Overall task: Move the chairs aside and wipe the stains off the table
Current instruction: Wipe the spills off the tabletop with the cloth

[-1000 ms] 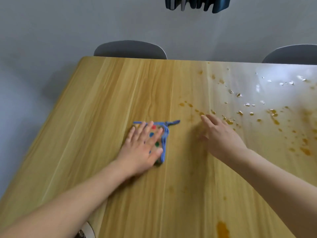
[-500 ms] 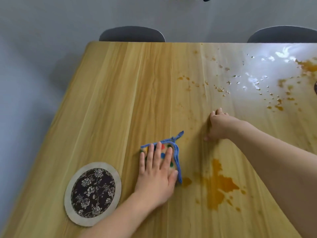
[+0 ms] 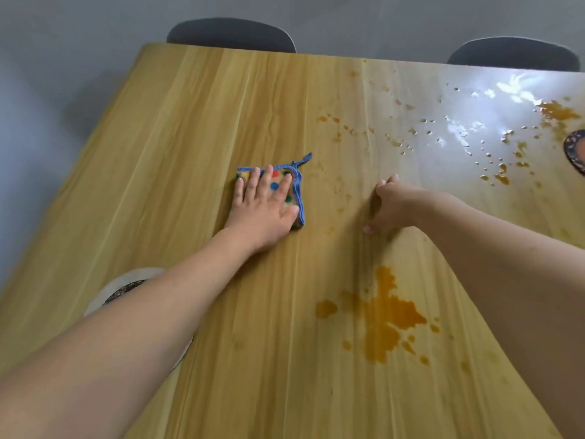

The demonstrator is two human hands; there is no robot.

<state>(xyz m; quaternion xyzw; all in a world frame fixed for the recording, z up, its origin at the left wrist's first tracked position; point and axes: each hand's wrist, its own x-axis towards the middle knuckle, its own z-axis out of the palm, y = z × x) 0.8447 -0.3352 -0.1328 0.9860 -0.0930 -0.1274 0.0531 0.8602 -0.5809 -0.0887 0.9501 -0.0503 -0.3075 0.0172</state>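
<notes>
A wooden table (image 3: 190,147) carries orange stains: a large puddle (image 3: 386,315) near me, small drops (image 3: 329,118) further off and splatter (image 3: 503,179) at the right. My left hand (image 3: 262,207) presses flat on a folded cloth (image 3: 299,193) with a blue edge and coloured dots, left of the stains. My right hand (image 3: 392,207) rests on the table beside it, fingers curled, holding nothing. Two grey chairs, one at the far left (image 3: 231,34) and one at the far right (image 3: 512,55), stand pushed in at the far edge.
A round floral coaster (image 3: 126,285) lies near the left front, mostly covered by my left forearm. Part of another dark coaster (image 3: 577,150) shows at the right edge. Glare brightens the table's far right. A grey floor surrounds the table.
My left hand slid the cloth toward me, then away again toward the table's middle. My right hand went from flat to curled. My left forearm now covers the coaster.
</notes>
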